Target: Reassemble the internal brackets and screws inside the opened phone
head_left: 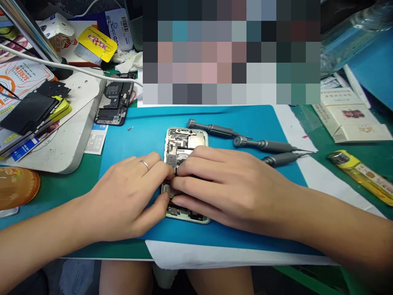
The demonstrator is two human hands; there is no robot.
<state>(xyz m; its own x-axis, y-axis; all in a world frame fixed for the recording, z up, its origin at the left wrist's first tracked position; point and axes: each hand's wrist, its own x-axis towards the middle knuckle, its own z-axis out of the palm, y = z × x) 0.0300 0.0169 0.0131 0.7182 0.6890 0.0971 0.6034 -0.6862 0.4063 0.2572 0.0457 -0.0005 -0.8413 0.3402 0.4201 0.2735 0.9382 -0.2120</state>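
Observation:
An opened smartphone with a pale green frame lies on the blue mat, its inner boards and metal plates bare. My left hand, a ring on one finger, is closed with fingertips and thumb at the phone's left edge. Across the phone's middle reaches my right hand, its fingers close together and bent down into the inside. Whatever lies under the right fingertips is hidden. Just behind and right of the phone rest three dark screwdrivers, the nearest screwdriver partly covered by my right hand.
Tiny screws lie on the blue mat. Another opened phone sits at the back left beside a white cable. An orange jar stands at far left. On the right are a yellow lighter and a cigarette box.

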